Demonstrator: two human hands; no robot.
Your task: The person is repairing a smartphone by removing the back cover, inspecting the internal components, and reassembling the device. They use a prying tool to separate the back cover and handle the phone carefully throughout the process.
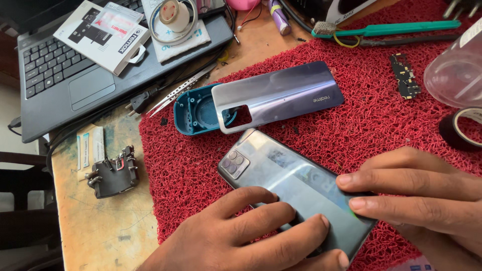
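One phone (296, 188); one loose back cover (281, 93); one laptop (75, 70); two hands (241, 236)

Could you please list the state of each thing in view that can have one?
Dark glossy smartphone: face down on the red mat, pressed by both hands.
Left hand: fingers flat on the phone.
Right hand: fingertips on the phone's edge.
Loose silver-purple back cover: detached, propped on the teal casing.
Grey laptop: open.

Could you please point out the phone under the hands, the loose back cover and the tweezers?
phone (281, 173): head view, bare middle of its glossy back.
back cover (286, 93): head view, centre of the loose purple panel.
tweezers (178, 91): head view, midway along the metal arms.
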